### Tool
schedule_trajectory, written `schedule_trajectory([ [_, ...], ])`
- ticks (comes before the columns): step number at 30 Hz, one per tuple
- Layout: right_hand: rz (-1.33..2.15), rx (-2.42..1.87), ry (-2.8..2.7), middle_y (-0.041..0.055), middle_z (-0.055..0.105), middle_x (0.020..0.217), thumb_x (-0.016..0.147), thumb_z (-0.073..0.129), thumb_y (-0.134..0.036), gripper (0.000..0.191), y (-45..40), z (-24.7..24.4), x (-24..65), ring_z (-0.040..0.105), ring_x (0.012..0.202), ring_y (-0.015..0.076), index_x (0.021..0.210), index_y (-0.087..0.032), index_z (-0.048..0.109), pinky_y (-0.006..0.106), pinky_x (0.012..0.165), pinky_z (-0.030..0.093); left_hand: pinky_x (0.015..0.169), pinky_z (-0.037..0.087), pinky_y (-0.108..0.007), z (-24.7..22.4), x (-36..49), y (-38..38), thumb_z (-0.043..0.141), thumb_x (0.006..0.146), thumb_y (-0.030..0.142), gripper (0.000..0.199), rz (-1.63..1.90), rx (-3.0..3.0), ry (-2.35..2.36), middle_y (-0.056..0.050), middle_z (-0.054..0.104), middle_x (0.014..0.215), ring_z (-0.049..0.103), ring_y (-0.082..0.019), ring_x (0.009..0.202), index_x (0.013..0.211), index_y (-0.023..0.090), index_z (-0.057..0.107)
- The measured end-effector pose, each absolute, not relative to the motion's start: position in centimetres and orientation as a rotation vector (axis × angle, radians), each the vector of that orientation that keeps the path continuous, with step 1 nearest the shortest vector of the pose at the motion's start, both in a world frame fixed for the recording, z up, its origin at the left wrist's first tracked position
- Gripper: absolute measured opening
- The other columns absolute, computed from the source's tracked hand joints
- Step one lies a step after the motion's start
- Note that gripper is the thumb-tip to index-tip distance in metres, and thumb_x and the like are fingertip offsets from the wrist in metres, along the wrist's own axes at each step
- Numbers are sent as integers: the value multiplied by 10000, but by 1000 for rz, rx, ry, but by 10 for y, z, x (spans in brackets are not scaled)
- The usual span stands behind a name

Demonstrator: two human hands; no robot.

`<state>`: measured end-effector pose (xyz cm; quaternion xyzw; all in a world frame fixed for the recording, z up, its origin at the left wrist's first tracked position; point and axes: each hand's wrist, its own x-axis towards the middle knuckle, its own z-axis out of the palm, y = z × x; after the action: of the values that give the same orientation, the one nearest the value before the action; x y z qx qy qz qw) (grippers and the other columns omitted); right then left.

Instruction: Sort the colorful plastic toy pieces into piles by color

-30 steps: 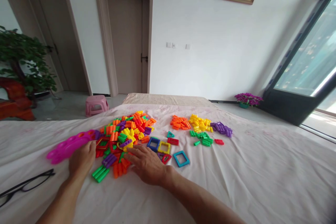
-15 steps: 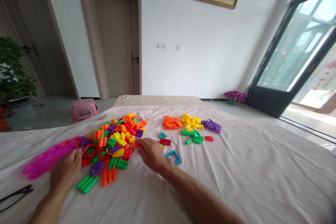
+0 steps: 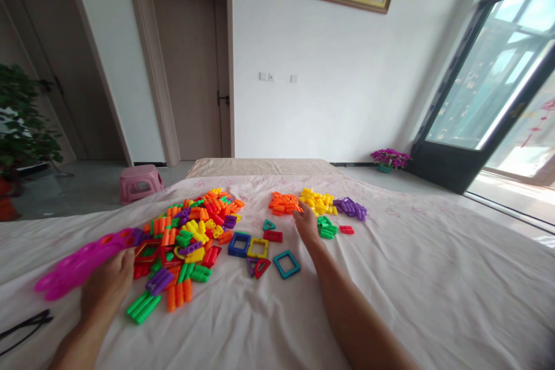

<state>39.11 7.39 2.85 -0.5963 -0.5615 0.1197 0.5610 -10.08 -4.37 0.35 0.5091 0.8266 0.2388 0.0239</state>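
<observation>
A large heap of coloured plastic building blocks (image 3: 199, 231) lies left of the middle. Beside it, my left hand (image 3: 107, 280) is closed at the near edge of a long magenta plastic piece (image 3: 73, 263); some of its fingers are hidden. Its thumb side is close to a red square frame (image 3: 147, 251). My right hand (image 3: 307, 224) reaches to the small pile of orange blocks (image 3: 284, 202), fingers pinched at the pile's right edge. An orange block appears to be at its fingertips, hard to separate from the pile. Yellow blocks (image 3: 318, 201) lie just beyond it.
Purple blocks (image 3: 350, 208), green blocks (image 3: 326, 228) and a red block (image 3: 347, 229) lie to the right. Between the heap and my right arm are a blue frame (image 3: 238, 244), a yellow frame (image 3: 258, 248) and a teal frame (image 3: 287, 265). A black cable-like object (image 3: 26, 324) lies at the left.
My right hand has moved from the mixed heap, right and away from me, to the orange pile, uncovering the frames on the cloth. My left hand has stayed in place.
</observation>
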Motion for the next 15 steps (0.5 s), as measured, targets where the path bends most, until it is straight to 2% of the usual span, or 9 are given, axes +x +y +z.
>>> schedule_trajectory([
  [3, 219, -1409, -1310, 115, 715, 1091, 750, 510, -211, 413, 73, 27, 388, 652, 1046, 249, 1102, -162, 721, 406, 947, 514, 771, 453, -413, 6, -99, -44, 166, 969, 483, 602, 707, 1537, 2575, -189, 723, 1078, 662, -325, 917, 1093, 162, 660],
  [7, 273, -1349, -1505, 87, 733, 1031, 788, 500, -167, 349, 59, 34, 359, 669, 974, 217, 1046, -170, 736, 370, 905, 529, 767, 447, -384, 9, -96, -46, 190, 968, 485, 587, 714, 1532, 2572, -175, 723, 1105, 661, -303, 928, 1130, 172, 658],
  [11, 347, -1170, -1926, 63, 744, 984, 857, 506, -112, 290, 20, 52, 311, 672, 927, 184, 1003, -193, 743, 313, 877, 512, 750, 425, -369, 13, -93, -48, 167, 974, 464, 599, 702, 1550, 2602, -161, 740, 1068, 662, -299, 914, 1102, 178, 678],
  [15, 262, -883, -2363, 37, 688, 1207, 890, 583, -156, 384, -22, 61, 266, 584, 1136, 193, 1253, -269, 642, 350, 1018, 434, 728, 407, -348, 15, -90, -49, 204, 974, 442, 552, 727, 1558, 2627, -136, 753, 1032, 661, -278, 896, 1049, 195, 692],
])
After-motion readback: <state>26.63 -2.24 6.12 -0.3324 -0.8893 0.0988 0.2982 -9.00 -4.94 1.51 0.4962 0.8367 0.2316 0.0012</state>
